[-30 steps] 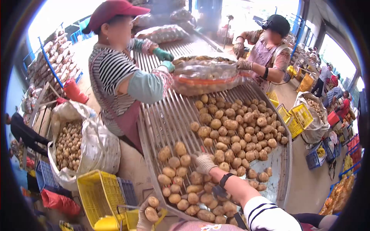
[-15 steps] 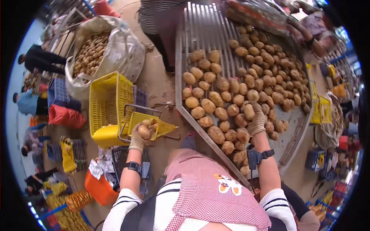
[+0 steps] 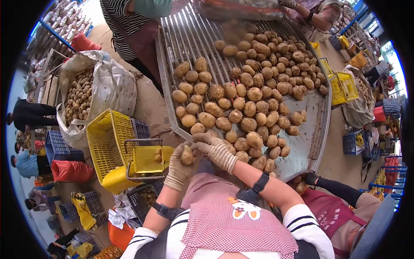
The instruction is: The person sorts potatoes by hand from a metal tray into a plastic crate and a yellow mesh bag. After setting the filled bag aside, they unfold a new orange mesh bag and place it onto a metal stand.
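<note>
Your left hand (image 3: 179, 166), gloved, was clenched around a single potato (image 3: 186, 155), holding it just off the near-left corner of the sorting bench (image 3: 308, 142). Your right hand (image 3: 217, 151), also gloved, lay right beside it at about three o'clock, fingers (image 3: 202, 137) curled over the bench's rim and touching the same potato; whether it gripped anything of its own you could not tell from this view. Beyond your hands, toward twelve o'clock, the heap of potatoes (image 3: 248, 93) covered most of the slatted metal bench, thickest toward the far right. At about nine o'clock from your left hand stood a small yellow scoop bin (image 3: 144, 160) in a wire frame, with a few potatoes in it, and just past that a larger yellow crate (image 3: 105, 138) tipped on its side. Farther out at ten o'clock a white sack (image 3: 108, 90) stood open, full of small potatoes. At the far end of the bench a person in a striped shirt (image 3: 125, 21) stood at eleven o'clock, and another person's gloved hand (image 3: 288, 3) showed at one o'clock over a clear plastic bag (image 3: 233, 9). At five o'clock, close to your right elbow, a third person's dark-sleeved arm (image 3: 336, 190) reached toward the bench's edge.
</note>
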